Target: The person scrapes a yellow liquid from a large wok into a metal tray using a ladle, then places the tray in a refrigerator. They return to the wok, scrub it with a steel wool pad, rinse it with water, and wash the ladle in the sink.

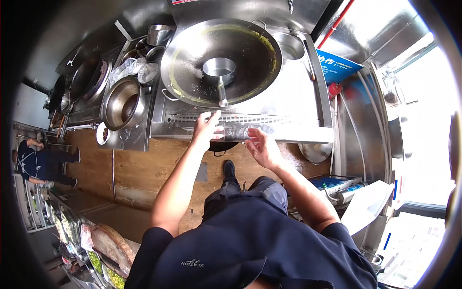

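A large metal wok (252, 72) with yellow-green residue around its inner wall sits on the steel stove (303, 104). Inside it rests a steel ladle-like pot (219, 68), its handle pointing toward me over the wok's near rim. My left hand (206, 128) is just below that handle's end, fingers spread, with nothing in it. Farther right, my right hand (262, 146) is over the stove's front edge, fingers loosely curled and apart, also holding nothing.
Left of the stove stand a deep steel bowl (123, 103), a small white bowl (102, 133) and crumpled plastic bags (126, 70). A round metal pot (288, 47) is at the back right. Another person (30, 159) stands far left. A wooden chopping board (112, 245) lies lower left.
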The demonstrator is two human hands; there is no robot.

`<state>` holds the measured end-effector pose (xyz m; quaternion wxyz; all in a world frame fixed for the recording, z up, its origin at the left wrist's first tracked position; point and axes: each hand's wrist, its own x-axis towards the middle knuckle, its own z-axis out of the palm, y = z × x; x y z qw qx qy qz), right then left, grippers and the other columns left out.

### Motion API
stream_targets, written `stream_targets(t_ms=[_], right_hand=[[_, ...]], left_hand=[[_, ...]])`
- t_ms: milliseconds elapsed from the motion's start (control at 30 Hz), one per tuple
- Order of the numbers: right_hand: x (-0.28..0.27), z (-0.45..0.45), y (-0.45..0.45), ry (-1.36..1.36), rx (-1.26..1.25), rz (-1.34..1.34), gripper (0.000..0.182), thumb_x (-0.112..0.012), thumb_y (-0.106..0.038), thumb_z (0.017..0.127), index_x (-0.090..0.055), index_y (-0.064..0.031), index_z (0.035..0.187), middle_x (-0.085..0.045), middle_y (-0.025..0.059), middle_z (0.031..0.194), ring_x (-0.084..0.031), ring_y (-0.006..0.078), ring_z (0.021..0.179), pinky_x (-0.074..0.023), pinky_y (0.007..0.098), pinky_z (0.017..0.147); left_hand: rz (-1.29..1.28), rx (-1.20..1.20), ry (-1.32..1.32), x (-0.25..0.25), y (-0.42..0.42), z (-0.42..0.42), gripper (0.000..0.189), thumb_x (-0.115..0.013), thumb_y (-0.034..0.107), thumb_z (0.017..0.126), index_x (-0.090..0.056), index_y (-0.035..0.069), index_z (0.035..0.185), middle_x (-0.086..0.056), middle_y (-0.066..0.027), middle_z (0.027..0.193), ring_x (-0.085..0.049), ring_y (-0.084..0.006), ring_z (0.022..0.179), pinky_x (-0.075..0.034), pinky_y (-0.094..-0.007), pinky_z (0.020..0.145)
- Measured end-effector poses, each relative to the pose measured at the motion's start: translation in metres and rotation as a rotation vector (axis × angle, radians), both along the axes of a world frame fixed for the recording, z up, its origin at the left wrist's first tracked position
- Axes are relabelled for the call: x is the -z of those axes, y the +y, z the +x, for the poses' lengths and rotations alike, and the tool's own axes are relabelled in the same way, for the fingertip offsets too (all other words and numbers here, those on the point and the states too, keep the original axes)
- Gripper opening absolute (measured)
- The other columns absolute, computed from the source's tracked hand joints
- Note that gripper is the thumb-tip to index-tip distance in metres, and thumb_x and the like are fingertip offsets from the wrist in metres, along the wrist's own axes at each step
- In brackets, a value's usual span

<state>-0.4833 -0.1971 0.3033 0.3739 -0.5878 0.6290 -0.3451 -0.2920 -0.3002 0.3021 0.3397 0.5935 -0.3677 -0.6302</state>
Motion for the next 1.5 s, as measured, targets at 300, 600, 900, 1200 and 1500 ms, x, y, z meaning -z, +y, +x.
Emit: stream_targets(t_ms=[300,600,900,1200,1500], right_hand=[[0.009,-0.046,-0.106,-0.276,0.044,0.052,0.034,-0.058,-0.016,0.087,-0.055,0.0051,0.113,-0.065,0.0215,0.095,-0.067,0.0280,0.084,-0.0531,0.0342,0.075],[-0.020,-0.082,-0.237,-0.054,-0.139,-0.210,0.039,-0.060,-0.015,0.083,-0.051,0.0062,0.115,-0.061,0.0231,0.099,-0.063,0.0341,0.090,-0.0509,0.0390,0.082],[0.006,-0.119,-0.265,-0.523,-0.305,0.463,0.055,-0.059,-0.040,0.088,-0.058,0.0123,0.105,-0.066,0.0200,0.091,-0.064,0.0226,0.082,-0.0493,0.0338,0.078],[-0.040,-0.247,-0.288,-1.183,-0.049,0.534,0.017,-0.057,-0.007,0.085,-0.048,0.0038,0.093,-0.057,0.0114,0.075,-0.061,0.0206,0.058,-0.0567,0.0364,0.052],[0.047,-0.384,-0.357,-0.616,0.158,0.508,0.008,-0.057,-0.007,0.080,-0.051,0.0000,0.080,-0.052,0.0062,0.064,-0.051,0.0145,0.046,-0.0453,0.0321,0.041]], left_hand=[[0.356,-0.289,0.371,0.045,-0.083,-0.056,0.019,-0.062,0.024,0.086,-0.057,0.006,0.084,-0.056,-0.0014,0.063,-0.052,-0.0129,0.050,-0.045,-0.0281,0.044],[-0.203,0.476,-1.182,0.064,-0.146,-0.121,0.050,-0.052,0.041,0.085,-0.054,-0.003,0.107,-0.063,-0.0271,0.103,-0.060,-0.0416,0.102,-0.047,-0.0499,0.086],[-0.214,0.107,-0.679,-0.008,-0.142,-0.185,0.025,-0.070,0.016,0.074,-0.061,-0.006,0.078,-0.066,-0.0152,0.073,-0.063,-0.0223,0.069,-0.048,-0.0353,0.061],[-0.650,0.250,-0.467,-0.098,-0.090,-0.229,0.046,-0.059,0.021,0.092,-0.046,-0.002,0.131,-0.058,-0.0178,0.120,-0.057,-0.0206,0.107,-0.049,-0.0313,0.084],[0.013,-0.609,-0.462,-0.049,0.054,-0.083,0.019,-0.057,0.020,0.093,-0.062,0.003,0.098,-0.064,-0.0051,0.085,-0.060,-0.0104,0.074,-0.048,-0.0226,0.064]])
